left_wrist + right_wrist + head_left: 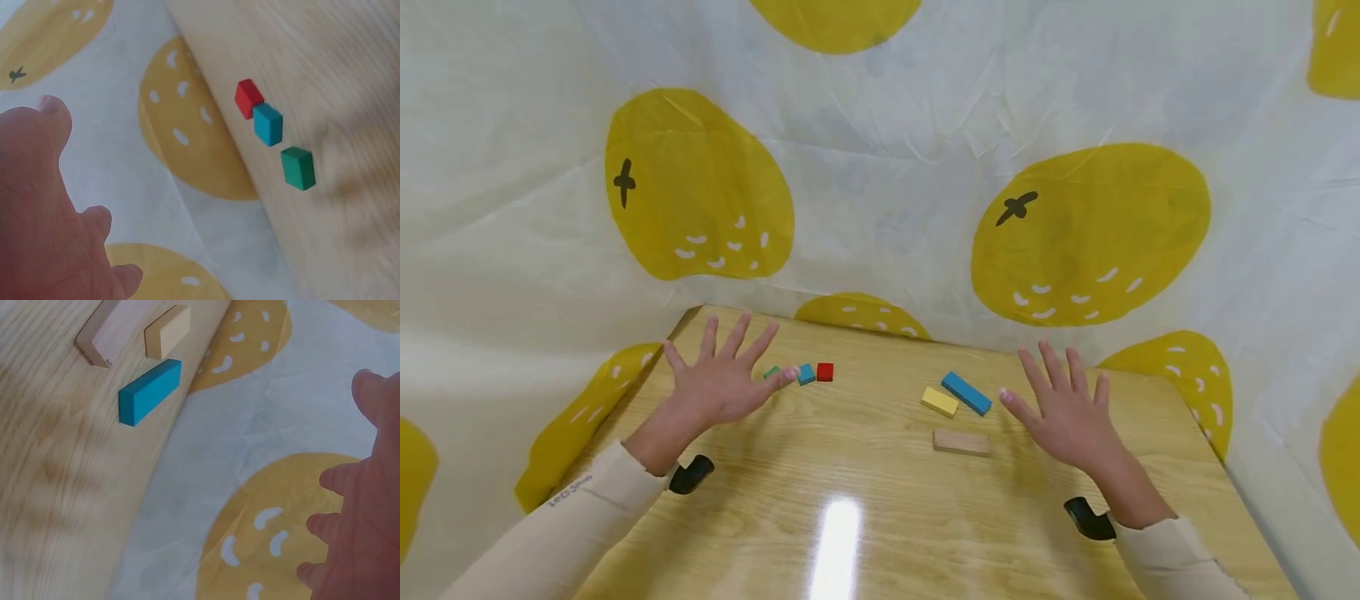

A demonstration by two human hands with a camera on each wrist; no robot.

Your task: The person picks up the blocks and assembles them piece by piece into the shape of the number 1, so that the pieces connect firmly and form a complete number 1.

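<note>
Looking through the head camera, I saw my left hand (pixel 718 379) spread flat, grasping nothing, its thumb just beside the green cube (pixel 772 372), blue cube (pixel 806 373) and red cube (pixel 825 372); my right hand (pixel 1067 408), equally splayed, hovered near the blue bar (pixel 966 392), yellow block (pixel 940 402) and plain wooden bar (pixel 962 442). Both wrist views showed the wooden table (pixel 350 75) against lemon-print cloth (pixel 294 406).

Red cube (pixel 825 372), yellow block (pixel 940 402), lemon-print cloth (pixel 880 167)
</note>
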